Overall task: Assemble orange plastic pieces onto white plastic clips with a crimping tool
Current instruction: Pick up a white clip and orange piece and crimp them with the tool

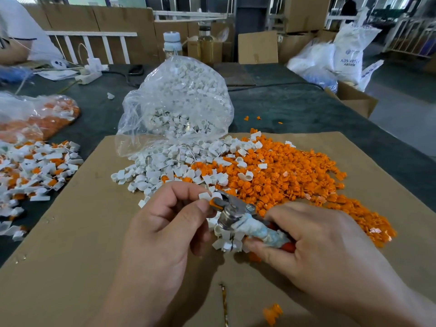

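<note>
My left hand [169, 220] pinches a white clip [204, 196] with an orange piece [214, 204] at the jaws of the crimping tool [238, 213]. My right hand [313, 246] grips the tool's wrapped handles low on the right. A heap of loose white clips [165, 166] spills from a clear bag [179, 100] onto the cardboard sheet [70, 232]. Beside it on the right spreads a heap of orange pieces [295, 175]. A few white clips [227, 244] lie under the tool.
At the left edge lies a pile of assembled white-and-orange parts [35, 166], with another clear bag of parts [40, 116] behind it. One orange piece [272, 313] lies near the cardboard's front. Bottles [173, 43], boxes and white sacks [339, 55] stand beyond the dark table; a person's sleeve [21, 27] shows far left.
</note>
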The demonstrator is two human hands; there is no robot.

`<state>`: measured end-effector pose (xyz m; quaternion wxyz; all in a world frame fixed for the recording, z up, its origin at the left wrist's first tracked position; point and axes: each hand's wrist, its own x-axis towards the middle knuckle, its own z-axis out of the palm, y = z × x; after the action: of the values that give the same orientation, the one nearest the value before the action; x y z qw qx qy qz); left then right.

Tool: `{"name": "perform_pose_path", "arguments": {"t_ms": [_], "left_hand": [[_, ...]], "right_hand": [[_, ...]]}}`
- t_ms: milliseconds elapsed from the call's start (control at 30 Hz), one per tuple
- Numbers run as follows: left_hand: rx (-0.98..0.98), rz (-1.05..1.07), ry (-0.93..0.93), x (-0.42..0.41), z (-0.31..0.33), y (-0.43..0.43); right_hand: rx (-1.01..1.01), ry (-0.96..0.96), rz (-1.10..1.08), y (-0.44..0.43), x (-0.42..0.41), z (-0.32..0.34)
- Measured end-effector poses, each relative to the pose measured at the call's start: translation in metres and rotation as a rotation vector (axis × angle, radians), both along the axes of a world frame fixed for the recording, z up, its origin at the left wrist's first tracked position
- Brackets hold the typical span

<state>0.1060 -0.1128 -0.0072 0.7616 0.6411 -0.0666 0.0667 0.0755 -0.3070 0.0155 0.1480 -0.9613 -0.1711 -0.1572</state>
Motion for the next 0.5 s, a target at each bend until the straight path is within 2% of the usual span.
{"name": "perform_pose_path", "arguments": {"t_ms": [233,400,500], "left_hand": [[0.087,0.104,0.028,0.0,0.0,-0.001],[0.205,0.134,0.174,0.004,-0.006,0.003],[0.281,0.074,0.263,0.002,-0.006,0.001]], "right_hand": [[0.036,0.015,0.012,-0.002,0.006,-0.007],[-0.143,-0.009,-0.134,-0.007,0.016,-0.011],[-0.253,0.082,-0.22,-0.008,0.02,-0.013]]}}
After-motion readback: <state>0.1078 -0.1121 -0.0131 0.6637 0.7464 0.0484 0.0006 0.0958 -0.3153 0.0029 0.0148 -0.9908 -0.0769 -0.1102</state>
